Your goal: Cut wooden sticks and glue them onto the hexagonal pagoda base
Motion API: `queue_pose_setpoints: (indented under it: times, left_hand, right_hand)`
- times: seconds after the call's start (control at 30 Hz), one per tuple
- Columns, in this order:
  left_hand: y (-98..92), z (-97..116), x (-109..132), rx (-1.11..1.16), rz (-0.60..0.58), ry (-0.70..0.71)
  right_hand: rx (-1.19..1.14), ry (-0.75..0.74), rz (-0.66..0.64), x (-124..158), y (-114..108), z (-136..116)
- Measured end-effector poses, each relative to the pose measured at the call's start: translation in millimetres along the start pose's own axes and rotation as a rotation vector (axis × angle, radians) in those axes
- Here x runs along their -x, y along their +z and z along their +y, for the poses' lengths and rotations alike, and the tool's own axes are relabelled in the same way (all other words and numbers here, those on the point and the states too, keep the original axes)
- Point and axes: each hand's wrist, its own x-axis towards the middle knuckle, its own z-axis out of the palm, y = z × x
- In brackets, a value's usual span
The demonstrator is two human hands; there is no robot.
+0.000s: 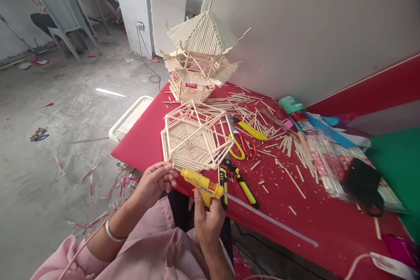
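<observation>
My right hand (208, 218) is wrapped around the handle of a yellow glue gun (200, 181). A long clear glue stick (272, 218) sticks out of its back end. In a pinch, my left hand (159, 179) holds a short wooden stick (173, 165) close to the gun's nozzle. Just beyond both hands, on the red table, rests a hexagonal stick frame (190, 140) with a spiral-patterned floor. Behind it stands a tiered pagoda model (203, 35) built of the same pale sticks.
Right of the frame lie a yellow utility knife (251, 130), red-handled scissors (247, 145) and black-yellow pliers (246, 188). Loose sticks (243, 103) scatter over the red table (282, 236). Plastic stick packs (331, 166) and a black object (362, 183) lie farther right. A chair (59, 4) stands behind.
</observation>
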Motion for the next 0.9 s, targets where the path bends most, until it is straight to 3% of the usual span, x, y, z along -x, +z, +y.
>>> queue_pose_setpoints:
  times: [0.23,0.33,0.43,0.57,0.67,0.77,0.9]
  left_hand:
    - [3.0,4.5,-0.7,-0.042,0.029,-0.040]
    - [4.5,7.4,-0.7,-0.076,0.048,-0.038]
    - [5.9,9.1,-2.0,-0.089,0.049,-0.047]
    - [8.6,8.2,-1.7,-0.104,0.036,-0.039]
    - [9.9,6.8,-0.9,-0.114,0.028,-0.015]
    - [10.0,6.0,-0.3,-0.121,0.029,0.011]
    - [10.0,4.6,1.9,-0.132,0.027,0.040]
  right_hand:
    - [-0.043,0.008,0.020,3.3,-5.0,-11.6]
    - [-0.032,0.032,0.064,0.3,-24.1,-17.1]
    - [0.096,0.094,0.163,-9.4,-58.7,-12.8]
    - [0.277,0.333,0.292,-24.5,-109.0,14.5]
    - [0.412,0.485,0.335,-35.7,-132.5,46.4]
    - [0.599,0.553,0.268,-48.6,-142.2,75.9]
    - [0.748,0.626,0.040,-68.9,-144.3,98.1]
